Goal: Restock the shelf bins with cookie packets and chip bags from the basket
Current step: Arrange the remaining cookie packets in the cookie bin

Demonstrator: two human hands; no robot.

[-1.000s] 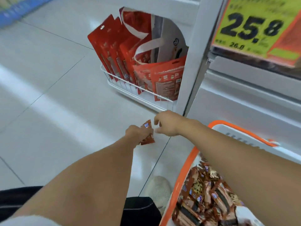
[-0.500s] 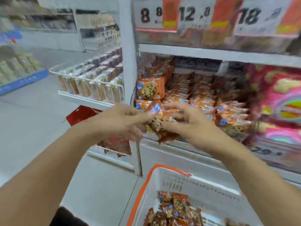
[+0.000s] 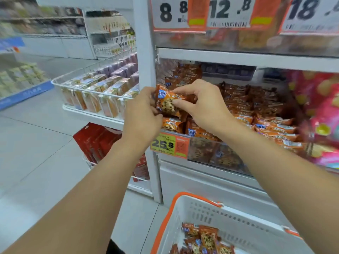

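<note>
Both hands hold one cookie packet up in front of the shelf bin. The left hand curls its grip round the packet's left end, and the right hand pinches the right end — thumb below, fingers on top. The bin behind is piled with more orange cookie packets. Down low sits the white basket with an orange rim — more packets lie inside it.

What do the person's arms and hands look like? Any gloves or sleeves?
No gloves and no sleeves in view. The left hand and right hand are bare, and both forearms are bare too. No rings, watch or bracelets show. The fingernails look short and plain.
</note>
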